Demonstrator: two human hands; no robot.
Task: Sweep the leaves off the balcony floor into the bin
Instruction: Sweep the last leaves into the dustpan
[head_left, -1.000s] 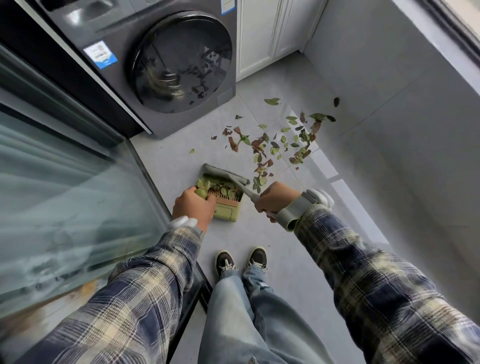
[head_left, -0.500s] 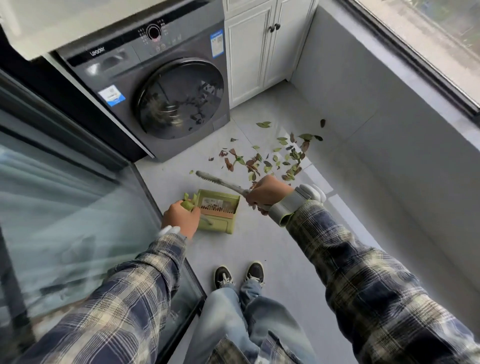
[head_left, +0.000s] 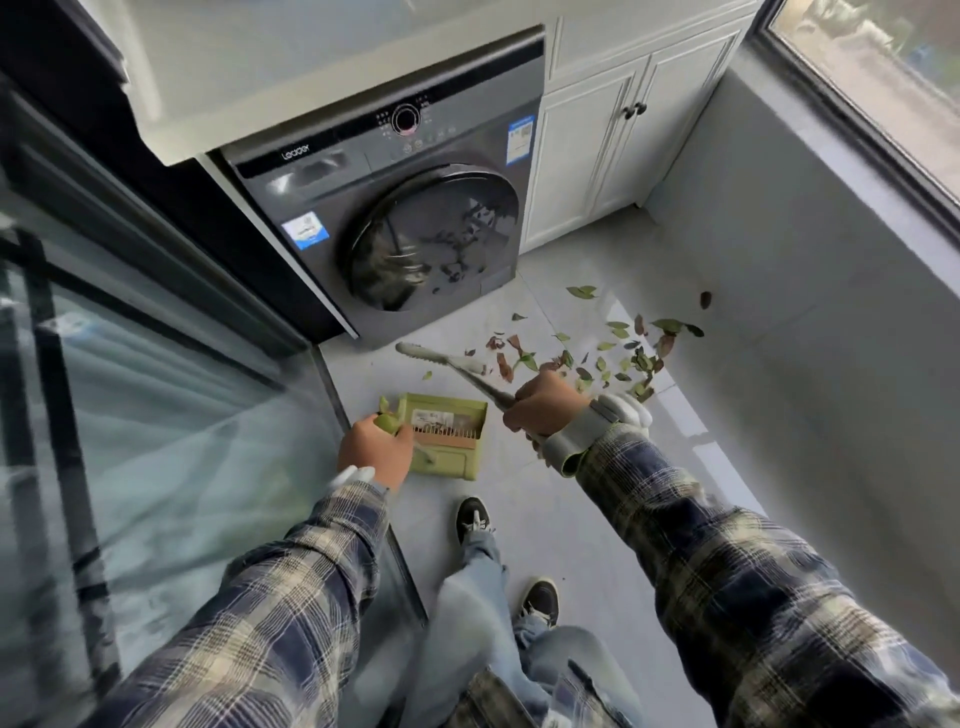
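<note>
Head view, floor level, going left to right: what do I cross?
Glass sliding door → left hand → green plastic dustpan → right hand gripping the grey hand brush → scattered green and brown leaves → grey wall.

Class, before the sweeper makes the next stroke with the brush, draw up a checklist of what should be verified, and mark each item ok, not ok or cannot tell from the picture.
1. Right hand grips the brush handle: ok.
2. Left hand holds the green dustpan by its handle: ok.
3. Dustpan mouth faces the leaves: cannot tell; the pan looks tilted up.
4. Brush head behind the leaves, ready to pull them in: not ok; it hangs left of the pile, near the washing machine.
5. Feet clear of the sweep path: ok.
6. Bin within reach: cannot tell; none in view.
</note>
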